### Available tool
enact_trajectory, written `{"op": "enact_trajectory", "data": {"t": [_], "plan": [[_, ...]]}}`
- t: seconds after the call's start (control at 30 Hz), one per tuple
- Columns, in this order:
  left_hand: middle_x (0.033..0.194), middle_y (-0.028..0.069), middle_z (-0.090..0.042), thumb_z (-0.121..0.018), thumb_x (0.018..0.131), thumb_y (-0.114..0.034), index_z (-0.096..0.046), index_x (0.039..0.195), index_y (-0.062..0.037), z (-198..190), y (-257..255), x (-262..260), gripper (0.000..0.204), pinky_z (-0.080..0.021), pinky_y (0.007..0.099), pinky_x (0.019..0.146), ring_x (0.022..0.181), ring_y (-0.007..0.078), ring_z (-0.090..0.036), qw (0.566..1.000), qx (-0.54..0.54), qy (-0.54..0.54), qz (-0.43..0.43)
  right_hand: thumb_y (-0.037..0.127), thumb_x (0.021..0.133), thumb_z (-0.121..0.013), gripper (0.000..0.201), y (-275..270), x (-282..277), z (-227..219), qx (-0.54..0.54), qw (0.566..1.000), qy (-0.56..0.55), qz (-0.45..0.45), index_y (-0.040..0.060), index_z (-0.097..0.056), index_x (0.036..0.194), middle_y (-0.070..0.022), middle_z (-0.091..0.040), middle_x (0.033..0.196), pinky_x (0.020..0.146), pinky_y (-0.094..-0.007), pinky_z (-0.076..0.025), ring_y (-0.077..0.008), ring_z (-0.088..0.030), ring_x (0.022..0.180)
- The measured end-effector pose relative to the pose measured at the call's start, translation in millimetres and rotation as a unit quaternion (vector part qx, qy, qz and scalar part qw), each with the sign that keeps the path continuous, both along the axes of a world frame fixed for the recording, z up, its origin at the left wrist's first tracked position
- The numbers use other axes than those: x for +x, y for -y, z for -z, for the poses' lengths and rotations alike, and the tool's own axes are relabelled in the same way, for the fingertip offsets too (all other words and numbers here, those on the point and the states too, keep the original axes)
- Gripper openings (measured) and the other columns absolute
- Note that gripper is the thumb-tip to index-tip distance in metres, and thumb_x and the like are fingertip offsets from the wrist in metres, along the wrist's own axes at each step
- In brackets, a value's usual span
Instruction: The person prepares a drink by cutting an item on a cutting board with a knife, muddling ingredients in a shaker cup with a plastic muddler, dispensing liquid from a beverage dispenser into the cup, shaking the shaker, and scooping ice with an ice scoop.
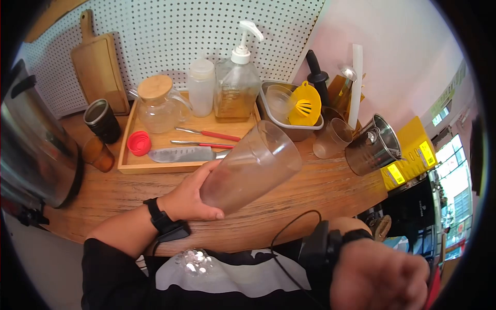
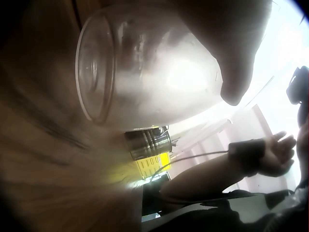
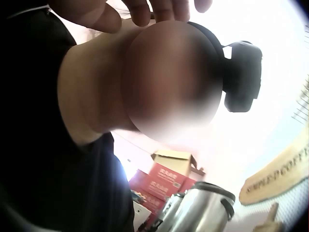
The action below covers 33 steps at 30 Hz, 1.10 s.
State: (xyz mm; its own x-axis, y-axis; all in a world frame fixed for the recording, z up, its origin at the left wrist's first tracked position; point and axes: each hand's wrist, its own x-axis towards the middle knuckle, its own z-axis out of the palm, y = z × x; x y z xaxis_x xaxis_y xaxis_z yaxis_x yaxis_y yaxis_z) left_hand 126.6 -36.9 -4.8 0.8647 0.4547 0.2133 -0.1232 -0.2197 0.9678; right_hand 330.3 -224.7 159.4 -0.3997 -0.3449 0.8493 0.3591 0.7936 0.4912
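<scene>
A large clear plastic cup [image 1: 253,168] is gripped by my left hand [image 1: 188,194] around its lower part, over the front of the wooden table. It leans with its mouth up and to the right, and nothing shows inside it. In the left wrist view the same cup [image 2: 145,67] lies sideways, with the thumb along it. My right hand [image 1: 380,274] is raised close to the head camera, blurred, away from the table. Its loosely bent fingers [image 3: 161,9] hold nothing in the right wrist view.
Behind the cup, a wooden tray [image 1: 178,168] bears a knife [image 1: 181,154], red-handled tools, a glass teapot [image 1: 157,111] and a pump bottle [image 1: 238,85]. A metal pitcher [image 1: 369,147] and small clear cup [image 1: 330,139] stand right. A steel urn [image 1: 39,144] stands left.
</scene>
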Motion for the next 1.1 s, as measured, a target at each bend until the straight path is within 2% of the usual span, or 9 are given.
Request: {"op": "enact_trajectory", "data": {"t": [0.03,0.17,0.33,0.47,0.53,0.6,0.67,0.8,1.1], "plan": [[0.137,0.0129,-0.043,-0.088,0.062,-0.035,-0.027,0.143,-0.0026,0.5,1.7,1.4,0.106,-0.033,0.0375,0.107,0.127,0.0237,-0.041,0.998,-0.054,0.029,-0.003,0.046,0.086,-0.057,0.036,-6.5,-2.6,15.1,0.128,0.981,-0.139,-0.043,0.0100,-0.062,0.089,-0.0082,-0.063,0.088,0.073,-0.0378,-0.046,-0.0204,-0.059,0.086],[0.140,0.0098,-0.038,-0.085,0.067,-0.039,-0.023,0.144,-0.0032,-14.6,5.7,12.8,0.105,-0.031,0.0385,0.109,0.130,0.0210,-0.038,0.979,-0.150,0.136,-0.016,0.020,0.072,-0.076,0.050,-38.4,27.7,59.3,-0.370,0.905,-0.100,0.185,0.0018,-0.054,0.114,-0.0139,-0.059,0.113,0.083,-0.0414,-0.047,-0.0249,-0.058,0.101],[0.142,0.0110,-0.034,-0.069,0.083,-0.041,-0.022,0.144,-0.0023,-28.5,12.7,33.9,0.086,-0.027,0.0388,0.111,0.131,0.0225,-0.036,0.983,-0.111,0.145,-0.033,0.024,0.078,-0.076,0.102,-101.6,26.4,126.3,-0.714,0.630,-0.278,-0.124,0.0034,-0.005,0.148,-0.0161,-0.040,0.137,0.102,-0.0438,-0.038,-0.0298,-0.044,0.124],[0.143,0.0120,-0.033,-0.053,0.095,-0.037,-0.020,0.145,-0.0028,-57.5,2.7,48.4,0.069,-0.023,0.0394,0.112,0.133,0.0234,-0.032,0.998,-0.032,0.048,-0.014,0.025,0.078,-0.077,0.106,-130.3,26.8,113.0,-0.725,0.600,-0.281,-0.189,0.0041,0.000,0.148,-0.0190,-0.039,0.137,0.104,-0.0446,-0.037,-0.0293,-0.043,0.125],[0.135,0.0169,-0.044,-0.051,0.096,-0.036,-0.033,0.139,0.0004,-75.8,-15.7,48.1,0.059,-0.031,0.0388,0.107,0.127,0.0247,-0.041,0.997,0.051,0.021,-0.048,0.025,0.077,-0.078,0.107,-143.5,43.0,102.8,-0.773,0.502,-0.295,-0.254,0.0032,-0.001,0.148,-0.0192,-0.039,0.136,0.103,-0.0439,-0.039,-0.0279,-0.043,0.126],[0.123,0.0209,-0.055,-0.050,0.096,-0.031,-0.047,0.129,0.0027,-105.7,-42.1,42.7,0.047,-0.040,0.0379,0.100,0.116,0.0286,-0.052,0.967,0.152,-0.192,-0.070,0.024,0.074,-0.079,0.107,-154.4,48.1,101.2,-0.770,0.505,-0.313,-0.233,0.0020,-0.005,0.148,-0.0167,-0.041,0.134,0.101,-0.0410,-0.041,-0.0248,-0.044,0.124],[0.116,0.0229,-0.059,-0.050,0.096,-0.024,-0.054,0.121,0.0036,-134.4,-55.3,40.5,0.038,-0.045,0.0372,0.094,0.107,0.0332,-0.057,0.910,0.346,-0.112,-0.198,0.024,0.071,-0.080,0.105,-166.0,49.6,101.3,-0.721,0.619,-0.282,-0.131,0.0000,-0.010,0.147,-0.0158,-0.042,0.133,0.100,-0.0369,-0.041,-0.0217,-0.046,0.121],[0.127,0.0226,-0.053,-0.049,0.095,-0.020,-0.051,0.125,0.0026,-183.1,-107.8,63.5,0.038,-0.038,0.0377,0.103,0.120,0.0342,-0.049,0.822,0.488,0.049,-0.291,0.025,0.069,-0.081,0.105,-185.1,45.6,107.8,-0.717,0.624,-0.285,-0.121,-0.0013,-0.014,0.146,-0.0163,-0.043,0.133,0.100,-0.0342,-0.040,-0.0206,-0.047,0.120],[0.143,0.0165,-0.042,-0.042,0.099,-0.030,-0.047,0.134,-0.0018,-187.3,-149.2,118.3,0.045,-0.024,0.0360,0.113,0.138,0.0282,-0.031,0.821,0.505,-0.070,-0.256,0.030,0.068,-0.082,0.111,-192.6,46.4,115.3,-0.714,0.639,-0.281,-0.059,-0.0042,-0.011,0.146,-0.0177,-0.047,0.129,0.100,-0.0346,-0.041,-0.0240,-0.048,0.119]]}}
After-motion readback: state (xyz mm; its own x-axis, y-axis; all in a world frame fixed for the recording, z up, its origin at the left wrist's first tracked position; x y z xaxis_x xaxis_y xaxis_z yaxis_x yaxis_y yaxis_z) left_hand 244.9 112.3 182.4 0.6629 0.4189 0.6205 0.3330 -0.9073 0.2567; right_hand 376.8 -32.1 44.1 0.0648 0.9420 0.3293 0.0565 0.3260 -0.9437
